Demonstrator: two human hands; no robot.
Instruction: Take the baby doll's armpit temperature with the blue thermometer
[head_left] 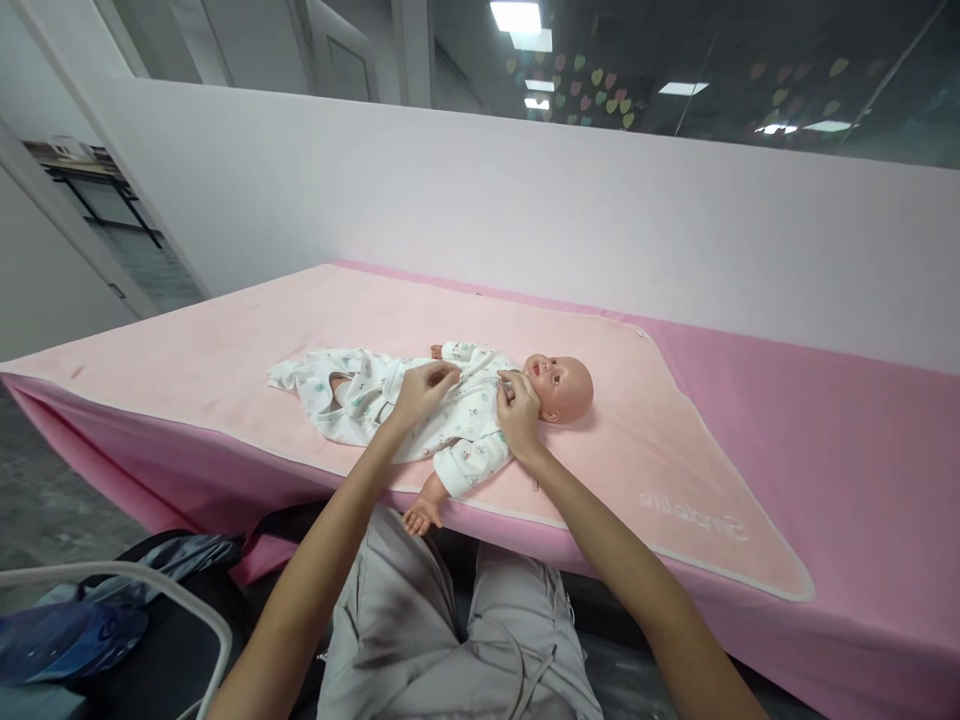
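- So the room: white wall [525, 200] across twelve o'clock, dark glass [712, 100] above it with little heart shapes [598, 77], and a pink-draped surface [862, 480] right in front of the person.
- Left hand [427, 388]: curled in narrow, thumb and index almost meeting, over the middle of the doll [474, 405]. Looks like the tips reach the fabric, but honestly can't tell if any is pinched.
- Right hand [519, 408]: also bunched up narrow, fingers bent at the collar, just under the doll's chin. Same deal, can't tell if it's got hold of cloth.
- Doll is face-up under both hands, long axis running roughly nine to three, so crosswise to the person. Head [566, 390] sits at about three o'clock from the right hand, legs toward nine from the left.
- Right hand is the nearer one to the neckline; from the left hand that's around three o'clock, with the chest of the printed white outfit [450, 430] between them.
- Near sleeve [472, 463] slants toward seven, the doll's small palm [424, 515] poking out at the surface's front edge.
- Under it all, a peach mat [637, 450], lettering [694, 515] out at four o'clock.
- Way down at eight: some blue plastic [75, 635] behind a pale curved rail [150, 577].
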